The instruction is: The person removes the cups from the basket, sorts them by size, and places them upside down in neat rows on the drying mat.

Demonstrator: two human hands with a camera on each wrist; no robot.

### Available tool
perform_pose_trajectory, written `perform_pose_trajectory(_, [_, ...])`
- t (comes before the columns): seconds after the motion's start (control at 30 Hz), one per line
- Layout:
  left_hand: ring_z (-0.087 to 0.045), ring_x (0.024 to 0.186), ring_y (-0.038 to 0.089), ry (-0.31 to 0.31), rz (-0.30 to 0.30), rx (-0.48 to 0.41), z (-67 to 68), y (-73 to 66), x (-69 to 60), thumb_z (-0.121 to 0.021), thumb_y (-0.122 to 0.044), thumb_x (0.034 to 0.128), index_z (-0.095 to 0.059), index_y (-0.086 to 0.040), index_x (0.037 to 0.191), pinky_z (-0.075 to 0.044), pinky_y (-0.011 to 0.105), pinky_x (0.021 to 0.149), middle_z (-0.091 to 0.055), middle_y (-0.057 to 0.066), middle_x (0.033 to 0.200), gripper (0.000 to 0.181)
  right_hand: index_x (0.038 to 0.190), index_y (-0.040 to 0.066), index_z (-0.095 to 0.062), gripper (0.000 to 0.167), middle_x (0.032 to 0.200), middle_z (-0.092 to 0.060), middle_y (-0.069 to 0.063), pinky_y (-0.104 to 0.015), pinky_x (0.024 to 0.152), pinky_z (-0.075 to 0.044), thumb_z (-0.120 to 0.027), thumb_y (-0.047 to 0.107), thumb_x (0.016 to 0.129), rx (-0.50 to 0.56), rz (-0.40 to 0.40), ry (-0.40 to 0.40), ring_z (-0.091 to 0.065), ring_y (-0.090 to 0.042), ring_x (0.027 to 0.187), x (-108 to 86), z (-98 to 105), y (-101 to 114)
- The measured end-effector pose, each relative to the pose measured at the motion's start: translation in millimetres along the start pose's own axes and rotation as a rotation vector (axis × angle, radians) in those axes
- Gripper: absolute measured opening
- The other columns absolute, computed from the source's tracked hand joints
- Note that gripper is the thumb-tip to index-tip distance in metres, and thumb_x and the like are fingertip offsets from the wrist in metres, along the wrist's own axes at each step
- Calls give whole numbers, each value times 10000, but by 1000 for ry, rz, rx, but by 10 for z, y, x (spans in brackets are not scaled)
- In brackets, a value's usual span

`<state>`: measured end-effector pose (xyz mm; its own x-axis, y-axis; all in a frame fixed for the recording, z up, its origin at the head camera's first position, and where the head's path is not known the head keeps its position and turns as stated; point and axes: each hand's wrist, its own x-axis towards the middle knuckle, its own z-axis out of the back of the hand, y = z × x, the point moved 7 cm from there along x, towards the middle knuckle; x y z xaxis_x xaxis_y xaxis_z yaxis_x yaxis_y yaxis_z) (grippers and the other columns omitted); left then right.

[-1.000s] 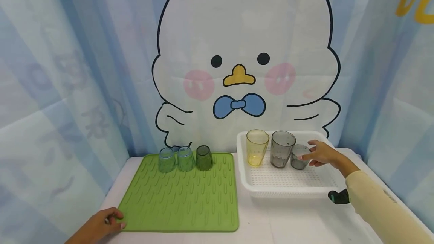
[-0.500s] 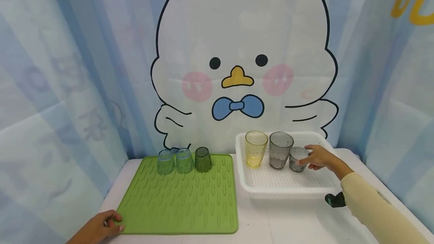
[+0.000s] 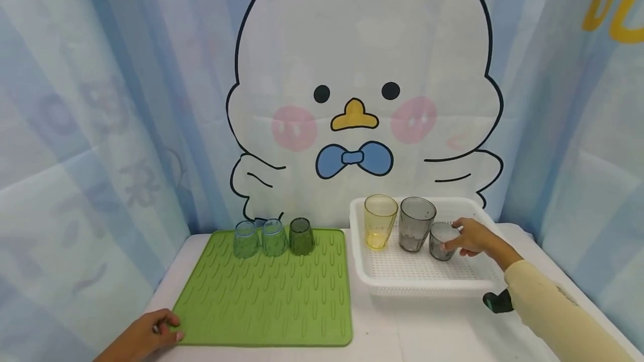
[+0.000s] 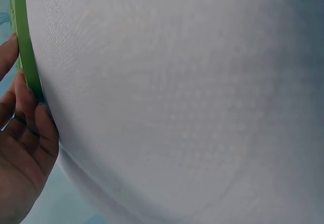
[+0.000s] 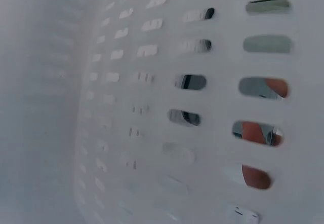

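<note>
The right hand (image 3: 475, 237) extends from the right over a white perforated plastic basket (image 3: 432, 284) and is engaged with a small grey transparent glass tumbler (image 3: 439, 239). Approach is from the tumbler's right side. The index finger reaches to the rim, the thumb lies lower on the near side, and together they pinch the glass. The remaining fingers are bent below the palm, clear of the tumbler. The forearm, in a cream sleeve (image 3: 558, 306), slopes from the lower right corner up to the basket's right wall.

Tumbler location: inside the basket, just beside a tall grey transparent glass (image 3: 416, 225), which stands next to a tall yellow transparent glass (image 3: 380, 221). Whether the tumbler's base touches the basket floor cannot be determined. In the right wrist view the slotted basket wall screens the grip; only parts of fingers show through the slots.

The left hand (image 3: 146, 335) rests at the near left corner of a green ribbed mat (image 3: 266, 300). Its fingers are loosely bent, with a gap between thumb and index finger; the fingertips touch the mat's edge without wrapping round it. Two pale blue glasses (image 3: 246, 239) (image 3: 274, 238) and one dark green glass (image 3: 301, 237) stand in a row along the mat's far side.
</note>
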<state>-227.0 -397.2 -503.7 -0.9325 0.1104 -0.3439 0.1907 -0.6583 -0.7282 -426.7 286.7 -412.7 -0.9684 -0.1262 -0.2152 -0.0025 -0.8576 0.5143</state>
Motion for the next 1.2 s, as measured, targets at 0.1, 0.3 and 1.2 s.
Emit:
perform_pose_trajectory(0.1, [-485,752,200,-15,4,-5,8,4,1,-657,-255,966,-593,39,1078,-396,341,668,-538,51,844,321,1394,-204,-333,916,1249,-503,-406,-306,622,-547,-813,337,831,19,2,-15,-621,-168,671,-18,-2,-25])
perform_pose_trajectory(0.3, [-483,761,197,-39,4,-4,14,12,0,-661,-257,964,-596,42,1083,-398,331,664,-539,49,853,328,1405,-197,-312,924,1356,-413,-422,-326,672,-568,-793,369,855,99,34,-60,-635,-180,719,-140,80,-23])
perform_pose_trajectory(1.2, [-550,679,41,-37,-401,31,-406,-1202,-78,-702,-214,944,-650,27,1110,-483,259,616,-623,28,848,297,1467,56,-380,687,1286,-539,271,-293,654,-569,-760,135,900,444,462,-225,-717,-139,741,-1539,109,1053])
